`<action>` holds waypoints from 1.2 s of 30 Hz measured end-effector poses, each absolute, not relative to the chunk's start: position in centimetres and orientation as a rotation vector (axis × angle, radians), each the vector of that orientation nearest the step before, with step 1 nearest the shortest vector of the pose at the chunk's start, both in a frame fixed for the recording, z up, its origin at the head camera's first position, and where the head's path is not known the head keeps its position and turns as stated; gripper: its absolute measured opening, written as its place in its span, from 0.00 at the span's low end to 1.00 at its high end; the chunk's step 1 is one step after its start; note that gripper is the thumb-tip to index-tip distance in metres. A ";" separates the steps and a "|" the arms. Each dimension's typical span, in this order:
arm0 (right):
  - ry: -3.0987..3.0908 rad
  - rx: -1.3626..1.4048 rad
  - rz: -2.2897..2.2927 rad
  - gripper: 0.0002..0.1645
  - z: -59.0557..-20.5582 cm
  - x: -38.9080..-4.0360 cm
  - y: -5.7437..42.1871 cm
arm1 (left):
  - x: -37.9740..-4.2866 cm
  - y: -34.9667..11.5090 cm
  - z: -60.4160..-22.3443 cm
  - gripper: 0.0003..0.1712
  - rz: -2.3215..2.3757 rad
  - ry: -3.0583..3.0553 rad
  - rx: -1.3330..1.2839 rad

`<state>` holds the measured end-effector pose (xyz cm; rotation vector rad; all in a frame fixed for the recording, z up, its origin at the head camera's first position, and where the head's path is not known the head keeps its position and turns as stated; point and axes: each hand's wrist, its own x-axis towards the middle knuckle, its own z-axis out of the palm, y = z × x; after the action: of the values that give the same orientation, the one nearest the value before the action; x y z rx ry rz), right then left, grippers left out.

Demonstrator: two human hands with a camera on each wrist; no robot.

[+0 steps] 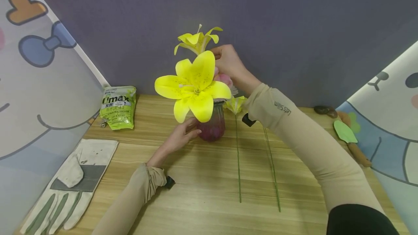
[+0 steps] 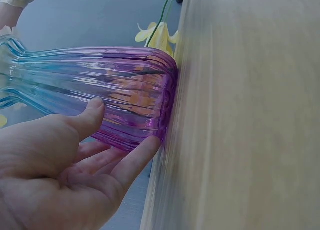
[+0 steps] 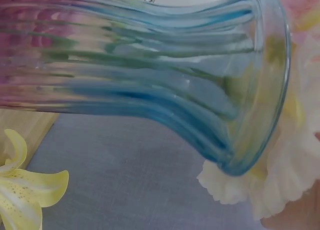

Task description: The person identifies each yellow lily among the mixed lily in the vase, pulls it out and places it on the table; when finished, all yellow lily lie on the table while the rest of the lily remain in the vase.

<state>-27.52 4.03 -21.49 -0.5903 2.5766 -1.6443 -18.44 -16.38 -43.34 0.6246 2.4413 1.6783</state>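
Observation:
A ribbed glass vase [image 2: 115, 84], blue at the neck and purple at the base, stands upright on the table. My left hand [image 1: 181, 133] grips its lower part, thumb on one side and fingers beneath the curve. Two yellow lilies rise above it: a wide-open front lily [image 1: 196, 86] and a higher back lily [image 1: 197, 41]. With its fingertips just below the back lily's bloom, my right hand [image 1: 230, 61] pinches that flower; the stem there is mostly hidden. Pink and white flowers [image 3: 295, 155] crowd the vase's rim.
Right of the vase, a yellow lily [image 1: 236, 104] and another green stem [image 1: 272, 171] lie on the table. A green fertilizer bag [image 1: 118, 108] stands back left, work gloves [image 1: 70, 186] front left. A small trowel [image 1: 346, 132] and dark stones [image 1: 323, 110] are at right. A grey wall [image 1: 294, 39] rises behind.

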 end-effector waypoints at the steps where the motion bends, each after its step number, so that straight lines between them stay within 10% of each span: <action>1: 2.578 -0.575 -1.650 0.13 -21.5 -27.6 4.1 | -18.4 -16.4 -43.3 0.31 1.674 2.443 0.614; 36: 2.388 -0.432 -1.953 0.12 -23.2 -27.0 10.6 | -18.0 -16.4 -43.5 0.22 1.633 2.513 0.555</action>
<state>-27.04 10.61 -23.20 -0.4320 2.3881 -1.9533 -17.98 -16.37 -43.50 0.5552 2.5126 1.6334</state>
